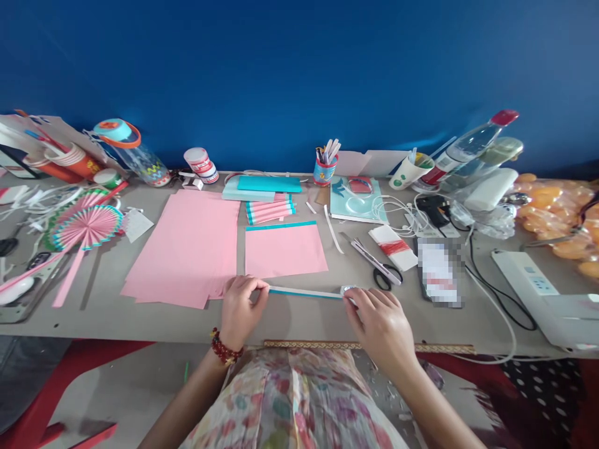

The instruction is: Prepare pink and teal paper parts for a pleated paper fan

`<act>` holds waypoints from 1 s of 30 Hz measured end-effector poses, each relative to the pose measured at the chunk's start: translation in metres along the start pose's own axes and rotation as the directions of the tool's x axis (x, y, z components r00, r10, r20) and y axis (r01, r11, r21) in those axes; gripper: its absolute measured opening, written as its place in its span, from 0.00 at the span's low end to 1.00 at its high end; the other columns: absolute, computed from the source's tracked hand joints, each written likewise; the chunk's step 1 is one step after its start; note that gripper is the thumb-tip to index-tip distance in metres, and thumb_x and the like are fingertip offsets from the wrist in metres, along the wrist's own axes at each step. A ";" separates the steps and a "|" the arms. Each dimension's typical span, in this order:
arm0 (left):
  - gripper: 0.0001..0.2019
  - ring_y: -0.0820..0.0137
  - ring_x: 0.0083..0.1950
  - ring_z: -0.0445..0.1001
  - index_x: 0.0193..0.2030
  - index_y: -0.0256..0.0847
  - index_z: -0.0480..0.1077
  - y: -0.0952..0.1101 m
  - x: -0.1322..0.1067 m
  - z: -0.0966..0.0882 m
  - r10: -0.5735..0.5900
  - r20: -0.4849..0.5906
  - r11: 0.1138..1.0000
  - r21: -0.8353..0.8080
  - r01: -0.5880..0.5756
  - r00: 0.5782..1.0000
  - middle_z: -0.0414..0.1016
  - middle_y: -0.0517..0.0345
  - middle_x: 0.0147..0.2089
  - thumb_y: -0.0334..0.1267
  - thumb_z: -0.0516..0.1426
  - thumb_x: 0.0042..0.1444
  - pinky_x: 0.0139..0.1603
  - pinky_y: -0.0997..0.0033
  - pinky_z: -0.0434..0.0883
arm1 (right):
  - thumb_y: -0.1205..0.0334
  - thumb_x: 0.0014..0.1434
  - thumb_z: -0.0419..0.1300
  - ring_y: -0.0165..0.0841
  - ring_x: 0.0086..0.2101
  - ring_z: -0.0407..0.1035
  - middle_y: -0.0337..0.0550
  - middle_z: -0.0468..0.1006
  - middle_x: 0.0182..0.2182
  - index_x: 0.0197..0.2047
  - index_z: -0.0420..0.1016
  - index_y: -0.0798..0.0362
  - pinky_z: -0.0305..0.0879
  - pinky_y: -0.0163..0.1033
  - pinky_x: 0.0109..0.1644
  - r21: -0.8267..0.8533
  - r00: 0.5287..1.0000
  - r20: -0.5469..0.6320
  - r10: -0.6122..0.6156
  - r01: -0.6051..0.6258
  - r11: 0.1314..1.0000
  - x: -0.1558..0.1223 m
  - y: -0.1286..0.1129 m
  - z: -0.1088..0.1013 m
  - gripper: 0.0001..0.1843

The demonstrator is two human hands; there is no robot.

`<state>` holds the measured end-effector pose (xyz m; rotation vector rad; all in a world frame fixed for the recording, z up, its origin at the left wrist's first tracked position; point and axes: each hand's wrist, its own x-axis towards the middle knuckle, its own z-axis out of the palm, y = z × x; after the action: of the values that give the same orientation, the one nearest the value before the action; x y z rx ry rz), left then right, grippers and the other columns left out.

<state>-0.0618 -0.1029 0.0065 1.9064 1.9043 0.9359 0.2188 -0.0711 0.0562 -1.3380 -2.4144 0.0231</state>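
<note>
Teal-edged paper strip (306, 292) is held flat over the grey table (299, 321), stretched between the two hands near the front edge. The left hand (241, 308) pinches its left end, with fingers bent and pressed together and the thumb on top. The right hand (381, 324) pinches the other end with curled fingertips; something small and white is at these fingertips, and I cannot tell what it is. Just beyond the strip, between both hands, lies a small pink sheet (285, 251) with a teal top edge. Large pink sheets (187, 249) lie beyond the left hand. Scissors (380, 267) lie just beyond the right hand.
</note>
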 end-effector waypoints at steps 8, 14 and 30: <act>0.06 0.64 0.41 0.73 0.32 0.45 0.71 0.000 -0.002 0.007 0.016 0.004 0.996 0.091 -0.016 1.000 0.77 0.61 0.36 0.32 0.56 0.60 0.53 0.59 0.63 | 0.66 0.68 0.52 0.35 0.33 0.70 0.42 0.78 0.30 0.38 0.70 0.53 0.57 0.41 0.43 0.025 1.000 0.001 0.013 -0.013 1.000 -0.004 0.004 0.004 0.07; 0.06 0.63 0.42 0.72 0.32 0.45 0.71 0.004 -0.003 0.008 0.017 0.012 0.991 0.136 -0.019 1.000 0.77 0.59 0.36 0.32 0.56 0.60 0.54 0.57 0.62 | 0.65 0.68 0.52 0.35 0.34 0.70 0.42 0.78 0.31 0.37 0.71 0.52 0.57 0.41 0.43 0.025 1.000 0.016 0.011 -0.011 1.000 -0.006 0.007 0.007 0.08; 0.05 0.63 0.42 0.72 0.33 0.44 0.70 0.006 -0.005 0.012 0.030 -0.013 0.985 0.172 -0.028 0.999 0.75 0.59 0.37 0.30 0.58 0.57 0.56 0.56 0.63 | 0.65 0.68 0.52 0.34 0.29 0.67 0.40 0.75 0.26 0.34 0.70 0.52 0.56 0.42 0.40 0.026 1.000 0.023 0.016 -0.016 1.000 -0.011 0.009 0.014 0.10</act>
<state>-0.0490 -0.1054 0.0001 2.0329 2.0310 0.8202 0.2267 -0.0725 0.0375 -1.3527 -2.4140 0.0739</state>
